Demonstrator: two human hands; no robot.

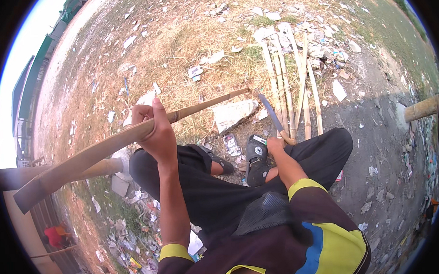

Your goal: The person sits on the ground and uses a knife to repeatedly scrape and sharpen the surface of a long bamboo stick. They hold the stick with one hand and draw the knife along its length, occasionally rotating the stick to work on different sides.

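My left hand point(156, 132) is wrapped round a long split bamboo strip point(99, 147), its thumb pointing up. The strip slants from the wide near end at the lower left to a narrow tip at the middle. My right hand point(276, 145), beside my right shoe, is closed on the wooden handle of a curved knife point(271, 112). Its grey blade points up and away, with its tip just short of the strip's far end. Beyond the knife, several bamboo strips point(281, 81) lie side by side on the ground, one crossing over another.
A pale stone block point(235, 114) sits in front of my feet. Paper scraps and litter point(323, 49) are strewn over dry grass and dirt. Bamboo poles stick out at the left point(102, 168) and right point(421, 109). My crossed legs point(321, 150) are close below both hands.
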